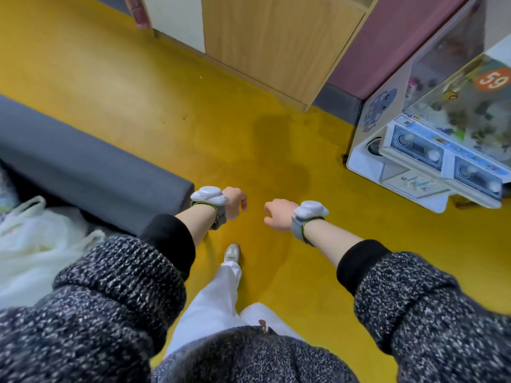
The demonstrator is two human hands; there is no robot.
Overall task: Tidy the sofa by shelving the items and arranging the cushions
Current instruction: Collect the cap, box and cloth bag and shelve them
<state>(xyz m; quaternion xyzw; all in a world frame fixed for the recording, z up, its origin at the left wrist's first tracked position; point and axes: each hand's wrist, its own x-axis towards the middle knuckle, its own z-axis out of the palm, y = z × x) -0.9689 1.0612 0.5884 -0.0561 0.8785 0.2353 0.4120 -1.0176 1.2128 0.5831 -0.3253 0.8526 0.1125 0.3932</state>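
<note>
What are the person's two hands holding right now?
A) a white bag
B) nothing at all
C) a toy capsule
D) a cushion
B: both the left hand and the right hand hang over the yellow floor with loosely curled fingers and nothing in them; the white bag lies apart on the grey sofa.

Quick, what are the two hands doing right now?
Left hand: fingers loosely curled, holding nothing.
Right hand: fingers loosely curled, holding nothing.
</note>
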